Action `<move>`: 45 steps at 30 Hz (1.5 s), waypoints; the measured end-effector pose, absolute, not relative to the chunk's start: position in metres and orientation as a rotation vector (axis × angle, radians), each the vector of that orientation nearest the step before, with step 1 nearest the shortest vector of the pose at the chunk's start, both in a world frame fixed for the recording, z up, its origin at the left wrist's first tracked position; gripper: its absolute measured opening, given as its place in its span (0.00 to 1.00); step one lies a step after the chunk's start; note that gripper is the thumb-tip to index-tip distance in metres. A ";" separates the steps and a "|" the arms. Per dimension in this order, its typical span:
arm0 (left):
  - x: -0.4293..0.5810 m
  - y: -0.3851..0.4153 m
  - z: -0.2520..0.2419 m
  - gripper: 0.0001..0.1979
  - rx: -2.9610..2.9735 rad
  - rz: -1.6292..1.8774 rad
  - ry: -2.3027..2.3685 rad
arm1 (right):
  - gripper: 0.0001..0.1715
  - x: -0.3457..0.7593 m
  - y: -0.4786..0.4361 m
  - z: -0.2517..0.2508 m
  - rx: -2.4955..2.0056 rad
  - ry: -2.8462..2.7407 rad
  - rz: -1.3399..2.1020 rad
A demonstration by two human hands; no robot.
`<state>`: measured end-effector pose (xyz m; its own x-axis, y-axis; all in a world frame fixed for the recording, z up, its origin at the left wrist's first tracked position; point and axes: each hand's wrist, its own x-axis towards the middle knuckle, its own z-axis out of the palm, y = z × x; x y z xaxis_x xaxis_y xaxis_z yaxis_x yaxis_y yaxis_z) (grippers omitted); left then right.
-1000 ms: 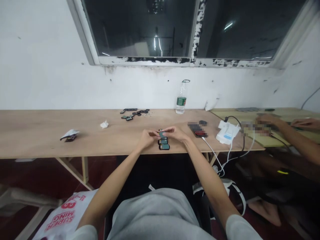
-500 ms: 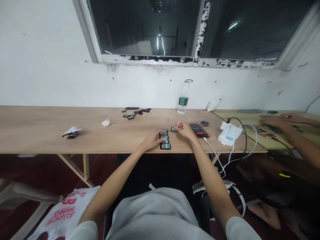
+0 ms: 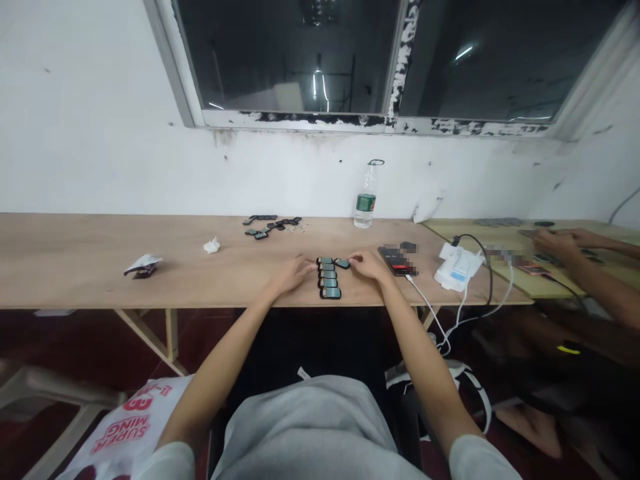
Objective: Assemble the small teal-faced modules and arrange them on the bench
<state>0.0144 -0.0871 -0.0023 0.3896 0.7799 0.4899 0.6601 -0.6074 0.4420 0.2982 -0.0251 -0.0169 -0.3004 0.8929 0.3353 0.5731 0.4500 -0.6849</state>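
Several small rectangular pieces with black edges and grey-green faces (image 3: 329, 283) lie in a column near the table's front edge. My left hand (image 3: 295, 272) rests at the column's left side, fingers stretched out and holding nothing. Right of the column's top, one more black-edged piece (image 3: 343, 263) sits at a slant. My right hand (image 3: 369, 263) pinches this piece by its right end. What exactly the pieces are is too small to tell.
Further back lie a loose cluster of similar dark pieces (image 3: 263, 233) and a water bottle (image 3: 365, 210). A phone (image 3: 395, 260) with a white cable and a white box (image 3: 457, 268) stand to the right. Crumpled tissue (image 3: 212, 245) and a small packet (image 3: 144, 267) lie left. Another person's hands (image 3: 563, 243) work far right.
My left hand has come off the column and slid left, uncovering the pieces. My right hand has brought its piece slightly left and down, now slanted beside the column's top.
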 end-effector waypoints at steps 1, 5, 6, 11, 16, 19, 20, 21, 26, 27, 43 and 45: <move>0.011 -0.085 -0.002 0.21 2.463 1.019 1.328 | 0.13 0.298 -0.024 -0.019 -1.187 -2.017 0.618; -0.003 -0.076 -0.006 0.20 2.452 1.012 1.425 | 0.14 0.292 -0.019 -0.026 -1.040 -2.075 0.713; -0.007 -0.074 -0.008 0.20 2.444 1.010 1.438 | 0.15 0.291 -0.019 -0.027 -1.037 -2.073 0.712; -0.019 -0.065 -0.017 0.18 2.413 0.993 1.513 | 0.13 0.293 -0.020 -0.027 -1.132 -2.054 0.618; -0.019 -0.063 -0.024 0.15 2.493 0.861 1.515 | 0.12 0.294 -0.016 -0.033 -1.206 -2.071 0.580; -0.012 -0.067 -0.027 0.17 2.553 0.837 1.517 | 0.12 0.291 -0.015 -0.037 -1.214 -2.082 0.564; -0.010 -0.069 -0.028 0.17 2.570 0.840 1.517 | 0.11 0.289 -0.015 -0.037 -1.214 -2.083 0.553; -0.008 -0.070 -0.028 0.17 2.583 0.843 1.513 | 0.11 0.288 -0.015 -0.038 -1.212 -2.088 0.544; -0.007 -0.071 -0.028 0.16 2.604 0.824 1.507 | 0.11 0.286 -0.018 -0.036 -1.199 -2.121 0.523; -0.007 -0.071 -0.028 0.17 2.605 0.819 1.508 | 0.11 0.286 -0.018 -0.036 -1.201 -2.119 0.521; -0.003 -0.076 -0.030 0.28 2.647 0.757 1.281 | 0.20 0.283 -0.016 -0.034 -1.026 -2.102 0.532; -0.002 -0.075 -0.030 0.28 2.650 0.720 1.278 | 0.19 0.281 -0.018 -0.032 -0.952 -2.109 0.526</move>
<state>-0.0023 -0.0751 -0.0297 0.5323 0.7629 0.3669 0.7093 -0.6385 0.2985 0.2807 -0.0184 -0.0320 -0.4418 0.7671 0.4651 0.4592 0.6387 -0.6174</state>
